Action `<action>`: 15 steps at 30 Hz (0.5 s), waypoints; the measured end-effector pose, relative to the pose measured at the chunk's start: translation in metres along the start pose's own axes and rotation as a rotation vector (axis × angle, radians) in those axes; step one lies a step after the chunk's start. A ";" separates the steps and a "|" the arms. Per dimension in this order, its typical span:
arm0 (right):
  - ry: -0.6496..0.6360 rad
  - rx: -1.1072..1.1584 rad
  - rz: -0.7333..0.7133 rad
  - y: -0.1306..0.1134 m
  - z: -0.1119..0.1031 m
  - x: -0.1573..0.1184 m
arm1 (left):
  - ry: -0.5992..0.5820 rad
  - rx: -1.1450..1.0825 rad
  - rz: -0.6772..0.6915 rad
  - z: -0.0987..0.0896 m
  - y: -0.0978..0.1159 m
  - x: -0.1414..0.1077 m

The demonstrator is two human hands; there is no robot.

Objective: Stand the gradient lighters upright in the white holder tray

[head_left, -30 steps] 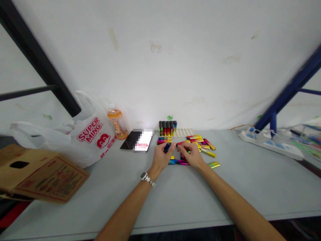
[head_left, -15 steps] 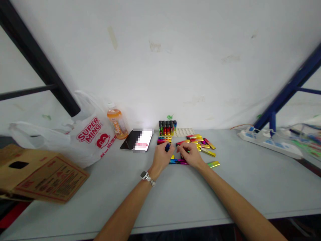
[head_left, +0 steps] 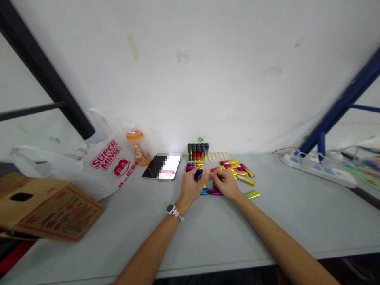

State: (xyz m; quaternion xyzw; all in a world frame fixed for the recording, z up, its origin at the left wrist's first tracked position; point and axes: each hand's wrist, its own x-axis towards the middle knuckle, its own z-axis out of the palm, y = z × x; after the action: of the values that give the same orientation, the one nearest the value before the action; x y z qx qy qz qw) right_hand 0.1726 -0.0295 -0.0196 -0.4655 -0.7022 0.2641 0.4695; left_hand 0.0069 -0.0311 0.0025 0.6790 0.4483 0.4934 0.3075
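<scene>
The slim pieces [head_left: 246,180] are yellow, red and magenta, the table [head_left: 219,241] grey.

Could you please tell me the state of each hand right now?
Left hand: closed, holding a small dark blue object.
Right hand: curled; whether it is closed on anything cannot be told.

Holds both bare forearms [head_left: 157,242] outstretched, angled inward from the lower edge. Curls the left hand [head_left: 191,186] into a grip; bends the right hand [head_left: 228,183] inward, with fingertips [head_left: 212,175] gathered close together. Has both nearly meeting near the centre, backs upward.
</scene>
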 end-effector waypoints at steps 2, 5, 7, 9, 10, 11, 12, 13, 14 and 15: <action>-0.002 -0.005 -0.002 0.000 0.000 0.000 | 0.000 0.001 0.003 0.000 -0.001 0.000; -0.003 -0.014 -0.010 0.000 0.000 0.000 | 0.005 -0.018 0.000 0.000 -0.004 0.000; -0.006 -0.011 -0.014 0.000 0.000 0.000 | 0.008 -0.025 -0.006 0.001 -0.005 0.000; -0.011 -0.002 -0.011 0.000 0.000 0.000 | 0.014 -0.001 -0.007 0.001 -0.005 0.000; -0.014 0.000 -0.009 0.000 0.000 -0.001 | 0.021 0.020 -0.005 0.001 -0.005 0.000; -0.017 0.000 -0.008 0.000 0.000 -0.001 | 0.029 0.044 -0.004 0.002 -0.005 0.001; -0.019 -0.002 -0.008 0.000 0.000 -0.001 | 0.038 0.067 -0.004 0.002 -0.005 0.001; -0.021 -0.004 -0.011 0.000 0.000 -0.001 | 0.044 0.086 -0.005 0.002 -0.006 0.002; -0.021 -0.005 -0.013 0.000 0.000 -0.001 | 0.046 0.102 -0.004 0.002 -0.006 0.003; -0.021 -0.004 -0.014 0.000 0.000 -0.001 | 0.045 0.113 -0.003 0.002 -0.007 0.003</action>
State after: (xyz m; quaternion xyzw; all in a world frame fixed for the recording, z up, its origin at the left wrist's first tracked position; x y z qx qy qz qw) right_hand 0.1723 -0.0301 -0.0197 -0.4588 -0.7107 0.2643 0.4632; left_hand 0.0074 -0.0253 -0.0027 0.6833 0.4831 0.4822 0.2592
